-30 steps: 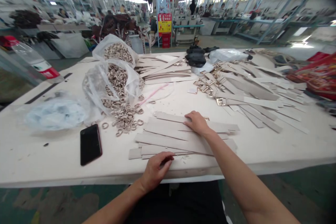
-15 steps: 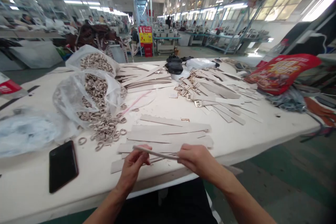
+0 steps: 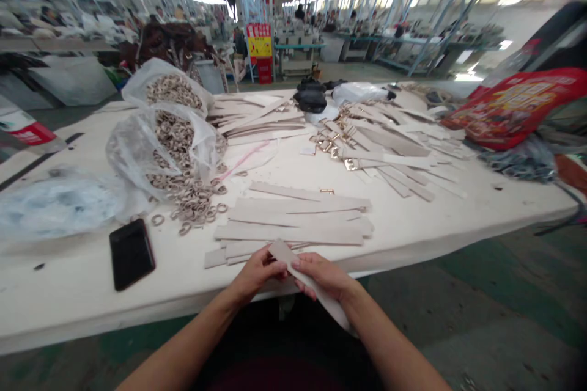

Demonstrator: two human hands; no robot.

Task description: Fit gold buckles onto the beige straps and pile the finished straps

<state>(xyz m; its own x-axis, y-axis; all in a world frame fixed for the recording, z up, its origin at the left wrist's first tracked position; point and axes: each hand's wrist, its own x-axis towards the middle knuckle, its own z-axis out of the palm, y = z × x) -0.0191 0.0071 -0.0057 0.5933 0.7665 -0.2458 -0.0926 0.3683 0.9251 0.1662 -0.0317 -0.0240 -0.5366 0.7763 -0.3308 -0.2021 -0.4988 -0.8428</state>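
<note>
A beige strap (image 3: 321, 295) slants between my hands at the table's front edge, its flat end up and its length hanging toward my lap. My left hand (image 3: 262, 269) pinches it near that end. My right hand (image 3: 323, 275) grips it a little further along, thumb on top. Just beyond them, several loose beige strips (image 3: 293, 232) lie side by side on the pale table. A small gold buckle frame (image 3: 327, 191) rests behind those strips.
Small beige loops (image 3: 197, 201) spill from a clear plastic bag (image 3: 132, 140) at left. A black phone (image 3: 132, 255) lies nearer. Straps with gold buckles (image 3: 352, 164) are heaped at the back right, by a red bag (image 3: 518, 113). The table edge (image 3: 183, 311) runs in front of me.
My hands have come closer together and nearer my body. The strap has turned from edge-on and level to slanting, with its flat face showing. The view has shifted slightly.
</note>
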